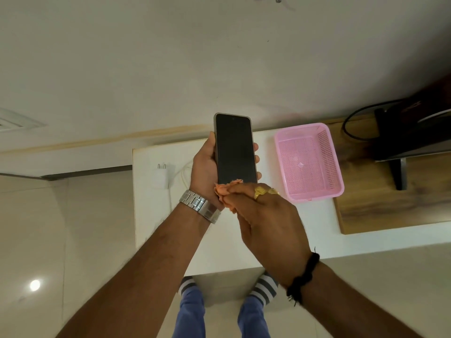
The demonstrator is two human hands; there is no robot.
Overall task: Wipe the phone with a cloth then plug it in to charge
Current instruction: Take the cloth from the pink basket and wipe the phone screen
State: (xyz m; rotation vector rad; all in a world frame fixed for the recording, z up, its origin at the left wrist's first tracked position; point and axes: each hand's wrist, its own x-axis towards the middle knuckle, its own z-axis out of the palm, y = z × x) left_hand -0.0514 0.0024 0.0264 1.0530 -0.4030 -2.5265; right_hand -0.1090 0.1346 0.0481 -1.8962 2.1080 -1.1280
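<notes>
My left hand (204, 167) holds a phone (234, 147) upright above the white table, its dark screen facing me. An orange cloth (225, 189) is bunched in my right hand (263, 211), pressed against the bottom edge of the screen. Most of the cloth is hidden under my fingers. A white charger plug (161, 176) lies on the table to the left of my left hand, with its white cable (183, 175) looping partly behind that hand.
A pink plastic basket (336, 181) stands on the white table (156, 228) to the right of the phone. Beyond it is a wooden surface (380, 211) carrying a dark device on a stand (410, 132) with a black cable. My feet show below the table edge.
</notes>
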